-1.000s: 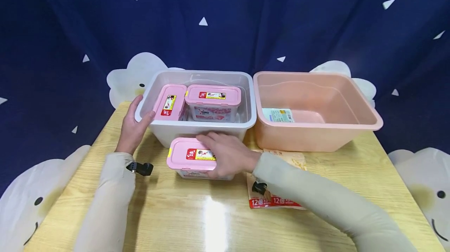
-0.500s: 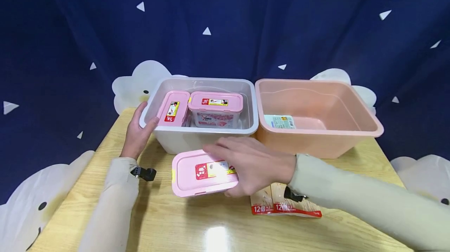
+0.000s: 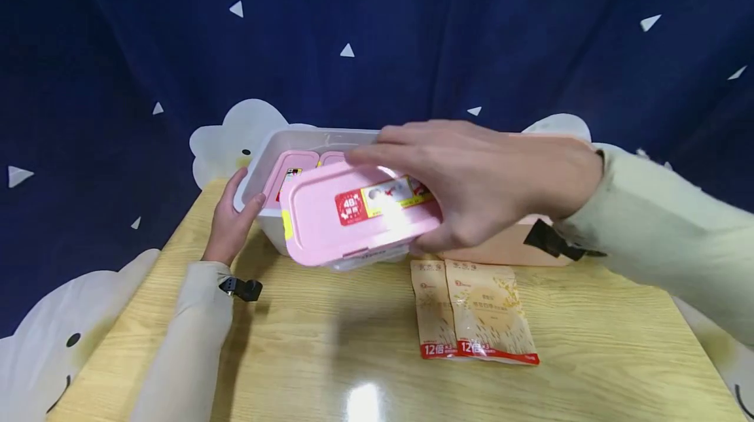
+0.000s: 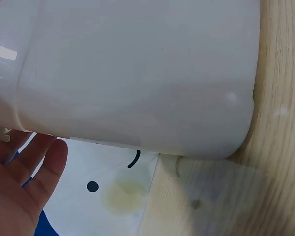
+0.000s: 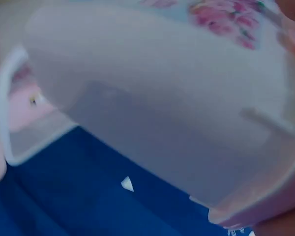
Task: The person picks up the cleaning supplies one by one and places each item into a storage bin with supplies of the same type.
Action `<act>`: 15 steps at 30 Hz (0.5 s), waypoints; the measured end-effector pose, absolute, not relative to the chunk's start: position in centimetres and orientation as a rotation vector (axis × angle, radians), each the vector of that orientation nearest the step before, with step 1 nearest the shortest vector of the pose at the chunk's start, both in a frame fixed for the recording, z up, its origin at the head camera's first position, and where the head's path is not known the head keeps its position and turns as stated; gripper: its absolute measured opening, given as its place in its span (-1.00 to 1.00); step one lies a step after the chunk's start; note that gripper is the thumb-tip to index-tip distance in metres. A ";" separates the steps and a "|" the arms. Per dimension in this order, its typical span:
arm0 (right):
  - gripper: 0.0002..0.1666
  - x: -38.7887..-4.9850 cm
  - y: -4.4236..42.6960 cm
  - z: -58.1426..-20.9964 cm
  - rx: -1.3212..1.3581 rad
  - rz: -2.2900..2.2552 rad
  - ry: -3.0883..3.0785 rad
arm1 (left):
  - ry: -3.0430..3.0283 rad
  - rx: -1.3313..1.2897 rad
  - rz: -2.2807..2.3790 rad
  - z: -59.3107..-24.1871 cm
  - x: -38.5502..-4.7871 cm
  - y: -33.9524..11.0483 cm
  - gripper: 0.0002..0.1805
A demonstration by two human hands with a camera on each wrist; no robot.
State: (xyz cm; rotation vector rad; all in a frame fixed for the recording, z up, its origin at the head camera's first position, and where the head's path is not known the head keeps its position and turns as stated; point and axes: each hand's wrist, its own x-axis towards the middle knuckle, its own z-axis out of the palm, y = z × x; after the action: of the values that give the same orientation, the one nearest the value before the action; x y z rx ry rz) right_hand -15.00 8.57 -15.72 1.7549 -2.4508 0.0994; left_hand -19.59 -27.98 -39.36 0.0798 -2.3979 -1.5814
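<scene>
In the head view my right hand [image 3: 471, 176] grips a pink-lidded box [image 3: 321, 219] across its lid, holding it tilted in the air over the front of the white bin [image 3: 272, 229]. Its pale side and flower print fill much of the right wrist view [image 5: 152, 88]. My left hand [image 3: 231, 222] holds the white bin's left rim, thumb on the near side; the left wrist view shows its fingers [image 4: 51, 162] at the bin wall [image 4: 137, 73]. Inside the bin lies one pink-lidded box [image 3: 285, 170] at the left, and another [image 3: 332, 158] is mostly hidden behind the held box.
A peach bin [image 3: 501, 245] stands to the right of the white one, partly covered by my right arm. Two beige and red packets [image 3: 491, 311] lie overlapping on the wooden table [image 3: 294, 356] in front of it. A dark blue curtain [image 3: 383, 3] hangs behind.
My right hand has lifted the box off the table and carried it up towards the white bin, over its front rim. My left hand stays on the rim. The packets are more fully in view.
</scene>
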 end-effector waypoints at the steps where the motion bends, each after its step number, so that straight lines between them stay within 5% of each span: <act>1: 0.08 -15.4 8.2 -15.1 1.735 0.085 -2.458 | -2.404 0.090 -1.580 -39.4 -19.5 -28.1 -0.18; 15: 0.13 -20.6 6.1 -14.6 1.447 0.150 -2.798 | -2.411 0.121 -1.632 -39.4 -19.7 -27.8 -0.18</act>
State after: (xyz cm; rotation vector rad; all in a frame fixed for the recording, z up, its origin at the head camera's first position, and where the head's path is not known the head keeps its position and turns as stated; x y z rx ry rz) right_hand -20.59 6.06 -14.63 1.4469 -2.7984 0.1501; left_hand -19.70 -27.82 -39.42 0.1214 -2.4113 -1.6318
